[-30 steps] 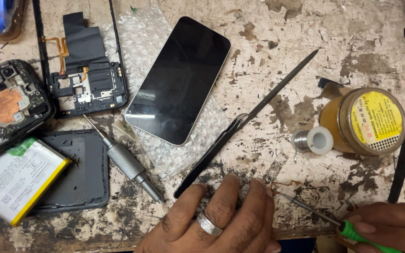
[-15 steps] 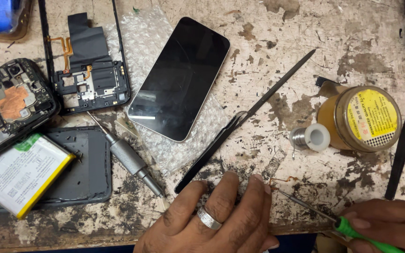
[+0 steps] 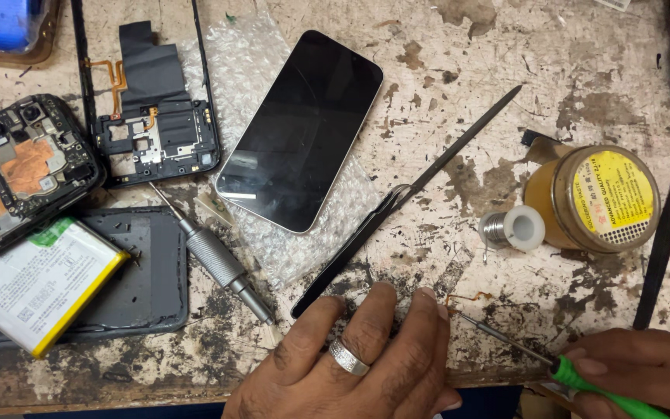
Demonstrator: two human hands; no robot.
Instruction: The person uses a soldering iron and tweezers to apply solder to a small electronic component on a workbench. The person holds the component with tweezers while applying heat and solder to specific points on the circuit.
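While battery [image 3: 36, 283] sits far left on dark back cover [image 3: 149, 279], silver driver [image 3: 219, 260] lies beside it. Left hand [image 3: 358, 361] flat on bench [image 3: 490, 46], fingers spread, gripping nothing. Right hand [image 3: 637, 372] pinches green screwdriver [image 3: 575, 380], near right edge.

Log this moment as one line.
left hand: flat on workbench, ringed | right hand: grips green screwdriver | nearby: black tweezers, phone

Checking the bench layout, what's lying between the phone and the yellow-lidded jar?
In the head view, long black tweezers lie slantwise between the phone and jar; a small solder spool touches the jar.
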